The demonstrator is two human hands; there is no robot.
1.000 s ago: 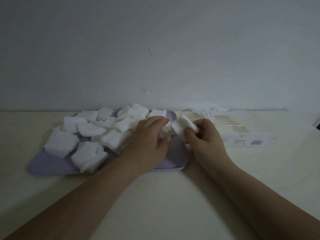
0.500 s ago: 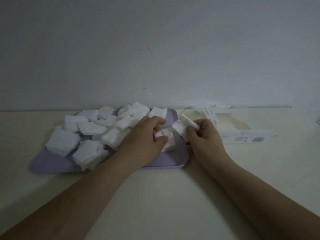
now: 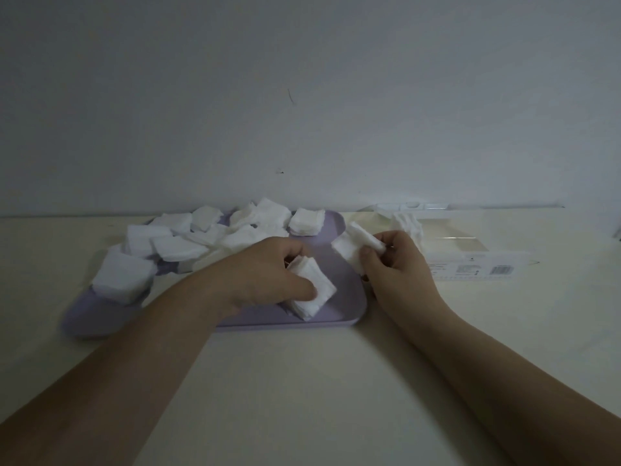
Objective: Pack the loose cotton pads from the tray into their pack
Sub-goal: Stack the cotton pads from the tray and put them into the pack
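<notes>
A lilac tray (image 3: 349, 307) lies on the table, with several stacks of white square cotton pads (image 3: 174, 247) heaped over its left and far parts. My left hand (image 3: 265, 274) grips a small stack of pads (image 3: 311, 289) over the tray's near right corner. My right hand (image 3: 396, 267) pinches another stack of pads (image 3: 356, 245) just past the tray's right edge. The clear plastic pack (image 3: 470, 260) lies on its side to the right, with a few pads (image 3: 408, 225) inside near its left end.
A pale wall rises right behind the tray and the pack. The cream tabletop (image 3: 302, 381) stretches toward me between my forearms. A dark object (image 3: 617, 234) shows at the far right edge.
My left hand has drawn a stack of pads out of the heap toward the tray's near right corner. My right hand has kept its stack and shifted slightly right.
</notes>
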